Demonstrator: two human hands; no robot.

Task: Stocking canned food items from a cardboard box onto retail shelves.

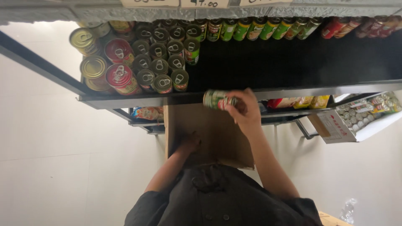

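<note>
Green-labelled tin can (217,99) lies on its side in your right hand (244,109), fingers wrapped round it, arm stretched up to the front edge of the black shelf (293,90). Your left hand (189,143) reaches down into the cardboard box (217,134) below that edge; its grip is hidden. Behind the edge, bare shelf opens right of the green pull-tab cans (167,62); red-lidded cans (119,65) stand left of them.

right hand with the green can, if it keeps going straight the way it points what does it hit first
Probably the front edge of the black shelf; the right hand holds the green can just below it, though depth is unclear.
</note>
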